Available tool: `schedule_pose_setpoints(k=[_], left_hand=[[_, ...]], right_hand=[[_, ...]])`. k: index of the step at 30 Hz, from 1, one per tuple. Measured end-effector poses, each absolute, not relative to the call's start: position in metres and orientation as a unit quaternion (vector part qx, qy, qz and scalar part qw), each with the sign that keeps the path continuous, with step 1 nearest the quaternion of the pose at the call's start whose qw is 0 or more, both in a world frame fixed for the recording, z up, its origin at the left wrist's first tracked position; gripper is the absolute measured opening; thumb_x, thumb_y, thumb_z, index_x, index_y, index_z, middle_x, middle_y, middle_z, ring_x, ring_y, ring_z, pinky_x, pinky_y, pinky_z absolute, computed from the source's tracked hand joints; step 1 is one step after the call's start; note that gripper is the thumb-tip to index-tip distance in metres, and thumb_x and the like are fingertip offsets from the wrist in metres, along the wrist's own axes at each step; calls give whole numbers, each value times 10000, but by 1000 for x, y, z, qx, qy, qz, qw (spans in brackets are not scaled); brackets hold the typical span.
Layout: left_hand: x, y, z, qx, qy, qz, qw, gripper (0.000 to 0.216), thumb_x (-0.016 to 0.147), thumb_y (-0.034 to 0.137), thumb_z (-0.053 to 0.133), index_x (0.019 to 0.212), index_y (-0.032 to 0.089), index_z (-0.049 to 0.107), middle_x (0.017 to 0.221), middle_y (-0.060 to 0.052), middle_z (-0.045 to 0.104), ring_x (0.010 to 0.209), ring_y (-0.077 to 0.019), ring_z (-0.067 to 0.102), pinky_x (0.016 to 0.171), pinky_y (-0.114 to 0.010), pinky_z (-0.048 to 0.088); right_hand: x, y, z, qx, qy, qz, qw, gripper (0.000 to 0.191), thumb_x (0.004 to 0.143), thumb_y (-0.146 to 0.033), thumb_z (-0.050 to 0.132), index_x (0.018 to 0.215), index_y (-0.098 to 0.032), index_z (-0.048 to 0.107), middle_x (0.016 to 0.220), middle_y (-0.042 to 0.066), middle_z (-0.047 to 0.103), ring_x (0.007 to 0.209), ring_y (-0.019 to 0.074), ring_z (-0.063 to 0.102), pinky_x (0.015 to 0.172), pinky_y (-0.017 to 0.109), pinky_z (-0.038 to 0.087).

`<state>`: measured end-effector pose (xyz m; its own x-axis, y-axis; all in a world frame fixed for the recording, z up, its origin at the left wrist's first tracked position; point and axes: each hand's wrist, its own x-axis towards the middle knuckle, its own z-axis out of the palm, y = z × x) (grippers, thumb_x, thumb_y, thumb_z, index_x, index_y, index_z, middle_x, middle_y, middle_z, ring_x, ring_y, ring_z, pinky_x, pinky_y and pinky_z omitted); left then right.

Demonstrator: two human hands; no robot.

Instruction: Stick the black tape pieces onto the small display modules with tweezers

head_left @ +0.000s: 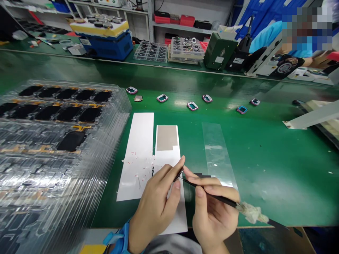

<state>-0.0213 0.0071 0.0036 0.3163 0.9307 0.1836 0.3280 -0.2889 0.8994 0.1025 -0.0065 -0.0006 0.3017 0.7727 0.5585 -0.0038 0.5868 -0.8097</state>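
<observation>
My left hand (155,199) pinches a small, thin dark piece (178,174) edge-on between fingers and thumb; its kind cannot be made out. In my right hand (215,215) are slim black tweezers (224,199), with crumpled whitish wrapping (250,211) round their rear part. Their tip meets the dark piece, or comes very close to it. Beneath both hands lies a white backing sheet (173,218) bearing a grey-beige adhesive-like patch (166,137). A longer white sheet (141,130) to its left carries tiny reddish scraps. Something flat and black (202,175) is partly hidden behind my right fingers.
Tall stacked clear trays (111,141) with black screens (72,140) fill the left. A clear film strip (217,151) lies to the right. Several small watch-like frames (192,106) are scattered beyond. A white metal arm (312,114) juts in at right. Another person's blue sleeve (266,37) shows behind.
</observation>
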Motion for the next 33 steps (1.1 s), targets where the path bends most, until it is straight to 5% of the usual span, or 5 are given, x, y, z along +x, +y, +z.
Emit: schedule_pose_setpoints(k=[12, 20, 24, 28, 33], left_hand=[[-21, 9, 3, 711, 459, 384, 368, 442, 1018, 204, 392, 1451, 268, 456, 873, -31, 585, 743, -173, 561, 650, -292, 471], [-20, 7, 2, 716, 457, 380, 366, 499, 1013, 170, 375, 1489, 317, 387, 797, 3, 542, 684, -154, 515, 619, -275, 432], [-22, 3, 7, 682, 452, 399, 414, 471, 1043, 249, 338, 1512, 291, 356, 792, -9, 573, 679, -163, 522, 658, -297, 463], [-27, 3, 14, 641, 459, 396, 471, 478, 1061, 346, 296, 1534, 277, 311, 836, -35, 616, 735, -183, 567, 742, -339, 502], [-41, -18, 33, 669, 466, 400, 418, 593, 1048, 351, 334, 1575, 333, 62, 1093, -81, 655, 894, -208, 639, 855, -390, 536]], right_hand=[[102, -7, 0, -372, -477, 294, 740, 224, 920, -3, 493, 1018, -200, 533, 946, 42, 695, 959, 196, 726, 834, 423, 653], [114, -5, 3, -400, -464, 300, 731, 174, 969, -112, 444, 1017, -233, 560, 918, 24, 623, 898, 185, 685, 826, 453, 618], [136, 0, 13, -490, -602, 246, 581, 166, 946, -161, 504, 1001, -225, 646, 894, 32, 567, 805, 151, 595, 649, 269, 533], [142, 15, 36, -458, -724, 333, 393, 45, 873, -228, 623, 904, -212, 651, 789, -5, 523, 598, 104, 494, 456, 199, 389], [153, 95, 57, -544, -686, 362, 318, 160, 853, -311, 650, 762, -181, 643, 715, -5, 653, 666, 138, 629, 629, 242, 515]])
